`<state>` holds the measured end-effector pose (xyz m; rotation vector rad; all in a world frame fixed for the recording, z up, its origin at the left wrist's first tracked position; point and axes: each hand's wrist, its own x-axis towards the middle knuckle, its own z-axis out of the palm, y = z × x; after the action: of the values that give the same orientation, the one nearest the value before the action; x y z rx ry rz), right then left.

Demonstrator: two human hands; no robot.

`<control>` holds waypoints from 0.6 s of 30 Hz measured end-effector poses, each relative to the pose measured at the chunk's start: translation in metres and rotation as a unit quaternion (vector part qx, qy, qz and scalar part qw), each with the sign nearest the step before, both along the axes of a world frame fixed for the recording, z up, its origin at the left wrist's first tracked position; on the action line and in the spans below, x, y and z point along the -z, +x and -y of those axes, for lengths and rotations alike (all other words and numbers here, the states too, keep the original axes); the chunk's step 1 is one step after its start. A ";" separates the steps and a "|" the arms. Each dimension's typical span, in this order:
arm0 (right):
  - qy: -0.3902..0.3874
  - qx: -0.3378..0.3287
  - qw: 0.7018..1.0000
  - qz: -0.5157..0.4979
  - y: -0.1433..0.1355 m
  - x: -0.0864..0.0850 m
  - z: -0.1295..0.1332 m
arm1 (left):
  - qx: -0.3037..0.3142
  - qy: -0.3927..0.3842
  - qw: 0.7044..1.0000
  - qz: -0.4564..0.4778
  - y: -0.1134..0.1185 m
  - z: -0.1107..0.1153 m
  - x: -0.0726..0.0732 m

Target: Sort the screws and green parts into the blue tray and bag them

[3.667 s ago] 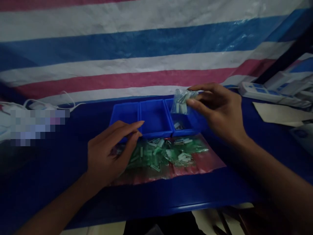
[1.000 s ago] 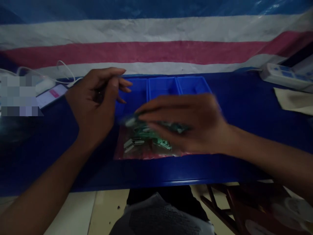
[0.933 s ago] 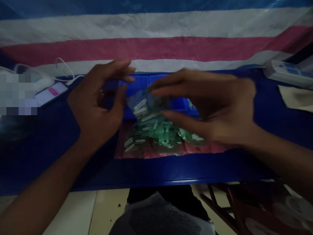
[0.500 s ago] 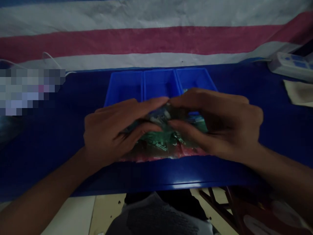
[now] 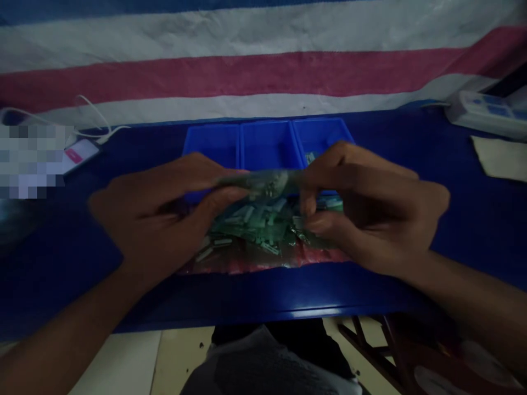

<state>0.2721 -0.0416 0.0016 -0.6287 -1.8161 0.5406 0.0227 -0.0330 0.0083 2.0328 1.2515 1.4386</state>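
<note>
In front of the middle blue tray (image 5: 267, 144), a heap of clear packets (image 5: 263, 220) is left lying. Over its near edge, the held packet (image 5: 269, 184) is pinched endwise by the left hand (image 5: 158, 214) and right hand (image 5: 379, 203), now drawn further apart; straightening is suggested. Small pieces (image 5: 310, 158) are contained in the right-hand neighbour tray (image 5: 323, 131).

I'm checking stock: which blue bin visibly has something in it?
The rightmost bin: pale parts show inside it, unlike the left bin and middle bin.
</note>
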 end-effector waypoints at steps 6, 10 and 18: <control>0.104 0.168 0.976 0.090 0.001 -0.002 0.000 | 0.081 -0.106 0.985 0.114 0.010 0.002 0.000; 0.156 0.146 0.966 0.143 0.008 -0.007 -0.002 | 0.072 -0.092 0.991 0.070 0.011 0.005 0.000; -0.113 0.212 0.971 -0.010 0.055 -0.003 -0.074 | 0.042 -0.065 0.995 0.061 0.003 -0.001 -0.006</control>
<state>0.3273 0.0321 0.0043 -1.1308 -1.5483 0.4616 0.0260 -0.0321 0.0147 1.8604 1.1652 1.3828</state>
